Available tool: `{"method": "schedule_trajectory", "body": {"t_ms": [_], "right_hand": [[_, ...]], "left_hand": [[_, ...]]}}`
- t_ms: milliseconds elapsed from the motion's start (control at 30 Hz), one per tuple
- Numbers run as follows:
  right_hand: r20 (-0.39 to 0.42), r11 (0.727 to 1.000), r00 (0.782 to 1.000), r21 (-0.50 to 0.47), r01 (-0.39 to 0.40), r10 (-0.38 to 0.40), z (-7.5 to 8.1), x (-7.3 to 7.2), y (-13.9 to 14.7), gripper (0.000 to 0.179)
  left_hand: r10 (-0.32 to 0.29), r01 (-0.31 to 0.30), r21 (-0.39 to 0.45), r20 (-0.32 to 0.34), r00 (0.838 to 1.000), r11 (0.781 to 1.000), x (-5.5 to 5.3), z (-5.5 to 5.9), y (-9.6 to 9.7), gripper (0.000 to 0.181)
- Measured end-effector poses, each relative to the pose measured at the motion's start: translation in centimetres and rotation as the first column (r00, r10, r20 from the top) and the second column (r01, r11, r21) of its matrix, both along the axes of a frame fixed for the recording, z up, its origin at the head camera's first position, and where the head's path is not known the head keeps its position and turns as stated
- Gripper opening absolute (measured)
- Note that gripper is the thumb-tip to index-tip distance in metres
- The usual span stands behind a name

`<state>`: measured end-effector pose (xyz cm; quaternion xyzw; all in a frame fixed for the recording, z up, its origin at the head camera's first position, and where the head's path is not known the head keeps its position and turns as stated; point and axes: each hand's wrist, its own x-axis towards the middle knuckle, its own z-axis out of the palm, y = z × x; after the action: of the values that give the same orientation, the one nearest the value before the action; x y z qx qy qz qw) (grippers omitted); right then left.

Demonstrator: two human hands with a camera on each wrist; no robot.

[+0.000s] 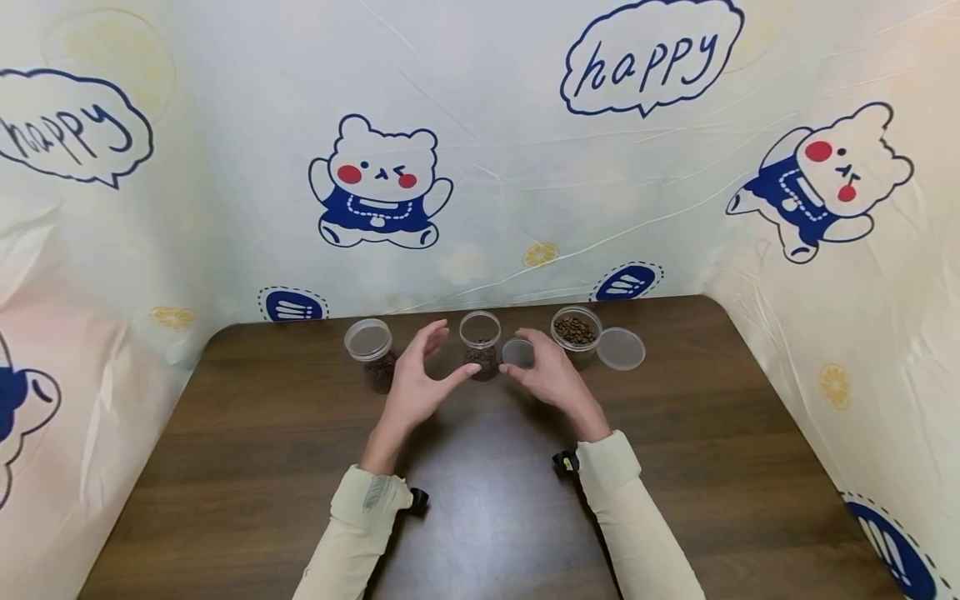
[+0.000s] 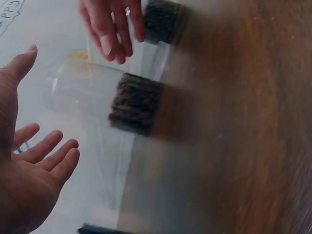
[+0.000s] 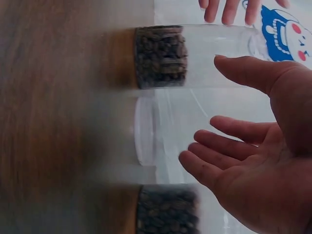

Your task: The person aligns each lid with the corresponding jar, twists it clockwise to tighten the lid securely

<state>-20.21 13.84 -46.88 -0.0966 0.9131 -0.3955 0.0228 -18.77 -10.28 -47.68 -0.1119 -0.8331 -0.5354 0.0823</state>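
Observation:
A clear jar (image 1: pixel 480 346) partly filled with coffee beans (image 3: pixel 162 57) stands upright and lidless between the two hands. To its left is my left hand (image 1: pixel 422 379), thumb and fingers spread apart. My right hand (image 1: pixel 553 373) is on the other side, its fingers loosely extended and nothing in its grasp. In the left wrist view the left hand (image 2: pixel 31 180) stands apart from the jar (image 2: pixel 134 102). The right wrist view also has the right hand (image 3: pixel 258 151) holding nothing. Beside the middle jar, partly behind the right hand, a clear round lid (image 1: pixel 517 353) lies on the table.
A lidded jar (image 1: pixel 372 354) with dark contents stands left of the left hand. Beyond the right hand is an uncovered jar of coffee beans (image 1: pixel 576 330), with another round lid (image 1: pixel 621 348) beside it. The wooden table (image 1: pixel 480 500) ends at a printed cloth backdrop (image 1: pixel 480 275).

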Motion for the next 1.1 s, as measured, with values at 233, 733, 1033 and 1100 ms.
{"method": "schedule_trajectory", "body": {"t_ms": [233, 733, 1033, 1100], "right_hand": [[0.015, 0.999, 1.0, 0.051, 0.011, -0.012, -1.2, -1.4, -0.9, 0.069], [0.062, 0.991, 0.997, 0.13, 0.029, -0.037, -2.7, -2.6, -1.5, 0.07], [0.09, 0.983, 0.996, 0.185, 0.006, -0.023, -2.6, -2.8, -1.6, 0.071], [0.09, 0.981, 0.996, 0.195, 0.004, -0.022, -2.6, -2.9, -1.7, 0.07]], "left_hand": [[0.007, -0.008, 0.014, 0.061, 0.998, 1.0, -1.0, -1.6, 1.3, 0.088], [-0.015, 0.011, 0.047, 0.092, 0.996, 0.999, -2.3, -3.2, 2.0, 0.086], [-0.049, 0.036, 0.087, 0.156, 0.987, 0.996, -2.8, -3.6, 2.6, 0.091], [-0.055, 0.042, 0.086, 0.152, 0.987, 0.995, -2.9, -3.6, 2.6, 0.091]]}}
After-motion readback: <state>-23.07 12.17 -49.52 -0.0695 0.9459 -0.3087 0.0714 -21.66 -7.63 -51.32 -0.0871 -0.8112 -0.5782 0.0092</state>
